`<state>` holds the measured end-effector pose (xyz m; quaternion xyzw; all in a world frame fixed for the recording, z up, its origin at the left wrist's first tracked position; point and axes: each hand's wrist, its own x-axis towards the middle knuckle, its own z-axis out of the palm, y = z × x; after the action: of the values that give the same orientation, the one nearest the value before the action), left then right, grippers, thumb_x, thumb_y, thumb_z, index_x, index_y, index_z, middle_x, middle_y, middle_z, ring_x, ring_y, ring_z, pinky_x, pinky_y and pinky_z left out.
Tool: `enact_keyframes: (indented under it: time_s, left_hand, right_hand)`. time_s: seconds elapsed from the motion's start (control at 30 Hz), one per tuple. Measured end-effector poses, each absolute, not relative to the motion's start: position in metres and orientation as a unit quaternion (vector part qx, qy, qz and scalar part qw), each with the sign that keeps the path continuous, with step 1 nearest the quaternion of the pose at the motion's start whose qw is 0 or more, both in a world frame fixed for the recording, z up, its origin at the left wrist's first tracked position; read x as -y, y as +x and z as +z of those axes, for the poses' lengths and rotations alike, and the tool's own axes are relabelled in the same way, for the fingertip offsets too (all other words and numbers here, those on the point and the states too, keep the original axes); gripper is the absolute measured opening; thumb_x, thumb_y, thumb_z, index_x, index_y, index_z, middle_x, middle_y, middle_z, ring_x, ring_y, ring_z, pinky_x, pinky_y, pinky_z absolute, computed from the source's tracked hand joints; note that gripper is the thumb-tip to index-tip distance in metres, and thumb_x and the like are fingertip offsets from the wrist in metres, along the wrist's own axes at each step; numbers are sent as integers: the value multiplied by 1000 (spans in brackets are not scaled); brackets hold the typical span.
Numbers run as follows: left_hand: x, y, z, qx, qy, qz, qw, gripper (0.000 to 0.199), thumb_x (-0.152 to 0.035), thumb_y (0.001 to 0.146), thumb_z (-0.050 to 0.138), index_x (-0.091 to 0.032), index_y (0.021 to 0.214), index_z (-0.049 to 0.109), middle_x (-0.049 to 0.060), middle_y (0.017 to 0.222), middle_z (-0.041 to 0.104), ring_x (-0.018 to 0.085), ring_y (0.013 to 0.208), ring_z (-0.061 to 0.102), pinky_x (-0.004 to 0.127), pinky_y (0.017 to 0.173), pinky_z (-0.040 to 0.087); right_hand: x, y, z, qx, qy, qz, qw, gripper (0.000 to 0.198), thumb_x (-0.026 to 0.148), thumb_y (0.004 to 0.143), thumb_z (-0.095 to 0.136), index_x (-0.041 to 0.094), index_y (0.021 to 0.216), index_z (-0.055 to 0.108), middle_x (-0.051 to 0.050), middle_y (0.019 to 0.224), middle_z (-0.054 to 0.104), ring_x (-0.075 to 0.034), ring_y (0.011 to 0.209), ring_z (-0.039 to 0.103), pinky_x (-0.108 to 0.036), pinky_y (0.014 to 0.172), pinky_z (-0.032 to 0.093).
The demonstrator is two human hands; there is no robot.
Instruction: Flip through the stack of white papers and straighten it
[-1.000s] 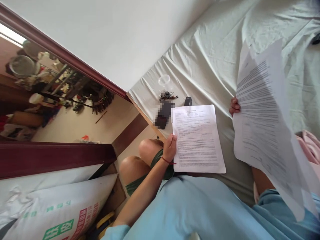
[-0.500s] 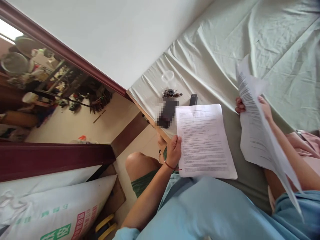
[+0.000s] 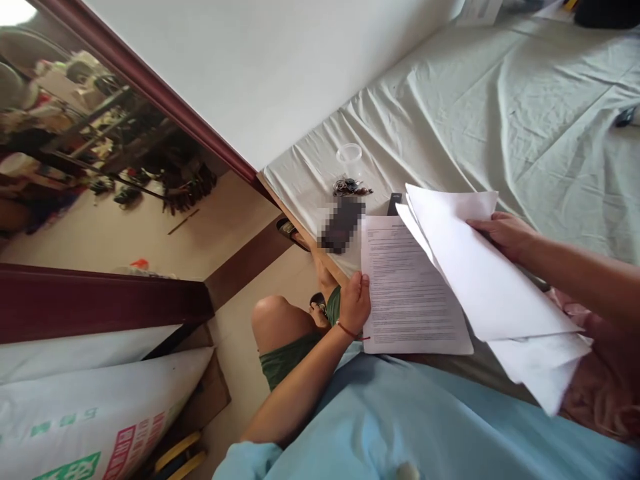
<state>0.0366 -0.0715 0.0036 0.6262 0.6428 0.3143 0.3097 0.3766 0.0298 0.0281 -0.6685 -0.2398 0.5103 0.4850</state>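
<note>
My left hand point(image 3: 355, 303) grips the left edge of a stack of printed sheets point(image 3: 410, 300), thumb on top, near my lap at the bed's edge. Lines of small text cover the top page. In my right hand point(image 3: 503, 233) are several loose sheets of paper point(image 3: 480, 267), pinched at their right edge with the thumb on top. Their blank sides face up, and they fan out over the right part of the printed stack. A black object point(image 3: 395, 202), partly hidden, pokes out behind the stack's top edge.
On the pale bedsheet point(image 3: 450, 113) lie a blurred dark object point(image 3: 343, 225), a bunch of keys point(image 3: 351, 187) and a clear plastic lid or cup point(image 3: 349, 155). A printed white sack point(image 3: 125, 407) stands at lower left. Pink cloth point(image 3: 595, 387) lies at right.
My right hand has brought its loose sheets leftward from the right side, turning them from upright with print showing to blank side up over the stack. My left hand keeps its grip.
</note>
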Motion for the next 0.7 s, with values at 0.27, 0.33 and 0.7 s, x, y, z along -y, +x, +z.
enact_keyframes:
  time_s: [0.27, 0.33, 0.7]
  left_hand:
    - [76, 30, 6, -631, 603, 340, 351, 46, -57, 103, 43, -23, 73, 49, 1, 67, 57, 17, 65, 52, 31, 64, 39]
    - [79, 29, 9, -635, 586, 337, 374, 47, -57, 103, 46, -22, 71, 49, 0, 66, 56, 16, 64, 51, 30, 63, 40]
    - [90, 30, 9, -680, 555, 334, 344, 37, -52, 104, 49, -21, 86, 60, 2, 75, 65, 18, 72, 59, 30, 70, 49]
  right_hand:
    - [24, 360, 31, 203, -671, 551, 453, 20, 27, 66, 89, 15, 74, 74, -10, 67, 73, -21, 48, 63, -30, 42, 53]
    - [31, 352, 26, 209, -659, 543, 477, 24, 31, 63, 90, 18, 78, 76, -8, 70, 75, -20, 52, 64, -28, 44, 54]
    - [19, 358, 2, 210, -590, 463, 627, 27, 21, 59, 90, 18, 84, 79, -7, 81, 77, -20, 65, 68, -36, 66, 64]
